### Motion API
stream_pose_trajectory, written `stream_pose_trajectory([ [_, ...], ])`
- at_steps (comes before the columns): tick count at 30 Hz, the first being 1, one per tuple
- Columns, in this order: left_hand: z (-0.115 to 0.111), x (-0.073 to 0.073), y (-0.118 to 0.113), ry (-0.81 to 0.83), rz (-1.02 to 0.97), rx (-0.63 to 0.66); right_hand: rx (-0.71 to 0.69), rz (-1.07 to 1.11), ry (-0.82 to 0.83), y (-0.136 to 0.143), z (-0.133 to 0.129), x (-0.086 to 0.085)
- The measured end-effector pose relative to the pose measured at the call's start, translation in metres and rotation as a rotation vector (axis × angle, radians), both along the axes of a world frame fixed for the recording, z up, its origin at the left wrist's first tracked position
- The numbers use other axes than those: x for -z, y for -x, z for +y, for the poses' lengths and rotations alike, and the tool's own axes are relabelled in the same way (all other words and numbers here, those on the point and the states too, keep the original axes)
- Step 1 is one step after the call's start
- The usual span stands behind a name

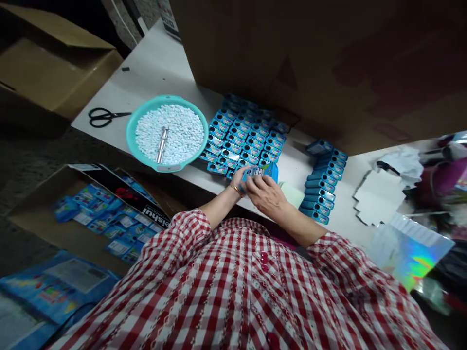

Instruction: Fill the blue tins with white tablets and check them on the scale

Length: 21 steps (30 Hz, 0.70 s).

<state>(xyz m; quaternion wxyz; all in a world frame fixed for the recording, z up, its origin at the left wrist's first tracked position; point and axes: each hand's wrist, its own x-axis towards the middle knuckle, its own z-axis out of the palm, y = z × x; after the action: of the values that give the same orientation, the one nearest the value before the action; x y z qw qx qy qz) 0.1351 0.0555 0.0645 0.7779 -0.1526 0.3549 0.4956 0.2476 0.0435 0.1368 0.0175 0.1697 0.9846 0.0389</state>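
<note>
At the table [142,68], my left hand [239,177] and right hand [265,195] are both partly curled around 1 blue box [269,171], at the near edge of the packed boxes [239,136]. Relative to the teal basin [168,167] of white pellets [182,131]: scissors [102,117] left; packed boxes right; a row of boxes [321,187] farther right; an open carton [32,214] below, toward me.

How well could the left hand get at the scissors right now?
Probably not directly: the left hand is on a blue box, and the teal basin stands between it and the scissors.
</note>
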Motion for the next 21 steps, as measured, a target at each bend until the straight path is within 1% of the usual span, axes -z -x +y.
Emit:
stream_pose_trajectory([
  [3, 0.003, 0.008, -0.01, 0.029, 0.044, -0.007, 0.101, 0.026, 0.023, -0.016, 0.004, 0.001],
  [5, 0.003, 0.014, -0.016, 0.013, 0.048, -0.026, 0.215, 0.103, 0.052, -0.032, 0.008, 0.005],
  [7, 0.004, 0.018, -0.022, -0.008, 0.041, -0.056, 0.346, 0.227, 0.105, -0.049, 0.011, 0.013],
  [9, 0.003, 0.019, -0.027, -0.004, 0.044, -0.058, 0.46, 0.381, 0.19, -0.066, 0.012, 0.022],
  [11, 0.004, 0.019, -0.032, 0.015, 0.058, -0.024, 0.542, 0.53, 0.281, -0.083, 0.008, 0.032],
  [14, 0.003, 0.018, -0.038, 0.033, 0.064, 0.03, 0.658, 0.698, 0.38, -0.108, -0.003, 0.05],
  [16, 0.0, 0.017, -0.041, 0.036, 0.052, 0.065, 0.775, 0.796, 0.428, -0.127, -0.012, 0.065],
  [19, -0.007, 0.017, -0.045, 0.05, 0.057, 0.117, 0.963, 0.911, 0.456, -0.151, -0.025, 0.086],
  [21, -0.011, 0.019, -0.051, 0.07, 0.073, 0.142, 0.994, 0.911, 0.422, -0.157, -0.032, 0.089],
])
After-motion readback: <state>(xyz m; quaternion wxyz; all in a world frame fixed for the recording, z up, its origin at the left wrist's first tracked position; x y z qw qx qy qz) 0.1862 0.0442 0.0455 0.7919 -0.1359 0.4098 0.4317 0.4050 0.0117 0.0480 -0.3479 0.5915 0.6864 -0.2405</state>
